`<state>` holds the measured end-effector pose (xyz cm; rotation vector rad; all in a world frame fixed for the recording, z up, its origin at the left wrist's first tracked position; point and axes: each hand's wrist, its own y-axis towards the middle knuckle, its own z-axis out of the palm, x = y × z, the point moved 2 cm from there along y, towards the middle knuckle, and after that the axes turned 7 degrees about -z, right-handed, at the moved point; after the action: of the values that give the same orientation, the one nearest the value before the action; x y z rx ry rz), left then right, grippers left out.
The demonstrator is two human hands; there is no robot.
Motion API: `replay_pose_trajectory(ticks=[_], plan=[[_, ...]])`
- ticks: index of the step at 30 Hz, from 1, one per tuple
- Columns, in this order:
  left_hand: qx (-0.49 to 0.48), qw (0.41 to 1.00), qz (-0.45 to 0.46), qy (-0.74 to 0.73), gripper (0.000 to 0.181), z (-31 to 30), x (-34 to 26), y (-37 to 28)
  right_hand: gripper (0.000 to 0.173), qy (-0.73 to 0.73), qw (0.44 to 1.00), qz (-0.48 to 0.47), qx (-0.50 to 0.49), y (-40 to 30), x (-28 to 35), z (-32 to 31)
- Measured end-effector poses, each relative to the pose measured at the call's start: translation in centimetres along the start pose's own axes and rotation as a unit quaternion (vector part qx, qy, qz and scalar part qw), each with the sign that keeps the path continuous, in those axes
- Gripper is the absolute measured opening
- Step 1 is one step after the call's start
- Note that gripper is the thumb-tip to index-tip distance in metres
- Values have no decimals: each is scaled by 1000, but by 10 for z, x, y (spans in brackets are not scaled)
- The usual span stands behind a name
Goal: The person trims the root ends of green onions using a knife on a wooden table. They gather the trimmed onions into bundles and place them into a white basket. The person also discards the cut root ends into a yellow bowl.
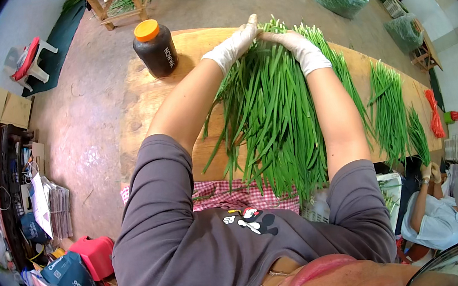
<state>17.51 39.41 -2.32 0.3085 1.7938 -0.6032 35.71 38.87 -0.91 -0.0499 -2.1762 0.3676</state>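
Observation:
A large spread of long green leafy stalks, likely garlic chives (277, 114), lies on the wooden table (162, 108), its tips hanging over the near edge. Both my hands wear whitish gloves and meet at the cut ends on the far side. My left hand (239, 43) rests at the upper left of the ends, thumb raised. My right hand (292, 44) lies across the top of the stalks, fingers pointing left towards my left hand. Whether either hand grips any stalks is hidden. More stalks (334, 62) lie just right of my right wrist.
A dark jar with an orange lid (154, 50) stands at the table's far left. To the right lie another chive pile (388, 107) and red ties (434, 114). A seated co-worker's gloved hands (430, 171) are by a small bunch (417, 136). Checked cloth (235, 190) is at the near edge.

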Motion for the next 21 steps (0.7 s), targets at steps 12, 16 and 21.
replay_pose_trajectory(ticks=[12, 16, 21], plan=[[-90, 966, 173, -172, 83, 35, -4, -24, 47, 230, 969, -87, -2, -31, 14, -10], [69, 931, 91, -348, 62, 30, -10, -31, 46, 244, 965, -95, -11, -23, 6, -13], [74, 940, 102, -317, 49, 32, 1, -26, 51, 240, 963, -122, -3, -26, 9, -9]])
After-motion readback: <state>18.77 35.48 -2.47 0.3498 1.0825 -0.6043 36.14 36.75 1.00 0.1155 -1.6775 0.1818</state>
